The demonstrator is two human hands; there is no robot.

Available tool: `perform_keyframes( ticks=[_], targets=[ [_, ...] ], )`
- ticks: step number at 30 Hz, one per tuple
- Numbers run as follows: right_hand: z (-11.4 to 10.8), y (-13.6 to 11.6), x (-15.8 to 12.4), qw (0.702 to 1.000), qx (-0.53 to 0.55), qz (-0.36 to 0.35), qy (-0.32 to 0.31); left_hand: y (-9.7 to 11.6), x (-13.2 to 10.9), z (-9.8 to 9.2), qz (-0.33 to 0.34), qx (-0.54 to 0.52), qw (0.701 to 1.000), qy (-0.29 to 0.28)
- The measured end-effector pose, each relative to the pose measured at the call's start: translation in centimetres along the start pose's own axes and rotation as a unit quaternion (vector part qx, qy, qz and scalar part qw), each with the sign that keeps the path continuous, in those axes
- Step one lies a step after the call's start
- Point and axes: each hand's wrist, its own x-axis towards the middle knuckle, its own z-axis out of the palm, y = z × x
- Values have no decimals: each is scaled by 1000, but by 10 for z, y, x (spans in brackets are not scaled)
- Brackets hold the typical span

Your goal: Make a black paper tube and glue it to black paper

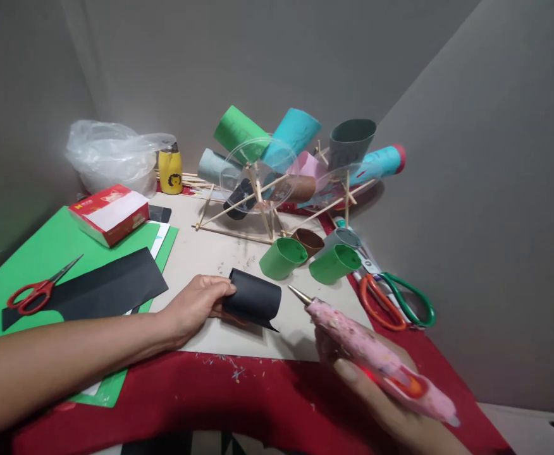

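My left hand [201, 304] grips a black paper tube [254, 297] by its left end, thumb on top. The tube lies sideways over the pale board, with a loose corner of paper sticking out at its lower right. In my right hand [367, 385] is a pink glue gun [353, 335], its metal nozzle pointing at the tube's open right end, a small gap apart. A red glow shows under the gun near my fingers. Just beyond the tube stand two green paper cups [283, 259], a brown one [309, 241] and a grey one [343, 239].
Behind stands a stick frame [239, 235] with clear discs and coloured paper tubes. At left, red scissors [35, 296] lie on black paper [110, 287], near a red box [110, 215]. More scissors [381, 303] lie at right. A yellow bottle [170, 170] and plastic bag [110, 158] stand behind.
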Motion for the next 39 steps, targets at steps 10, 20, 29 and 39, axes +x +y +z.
perform_keyframes(
  ticks=[10, 20, 29, 39],
  targets=[
    [19, 3, 19, 981, -60, -158, -98, 4, 0, 3, 47, 70, 996, -29],
    [27, 1, 22, 977, -97, -162, -100, -5, 2, -1, -8, 44, 992, -117],
    [32, 4, 23, 970, -126, -168, -119, -2, 1, 5, -40, -13, 989, -142],
    [34, 11, 18, 964, -154, -179, -125, -5, 0, 2, -50, 22, 987, -149]
  ],
)
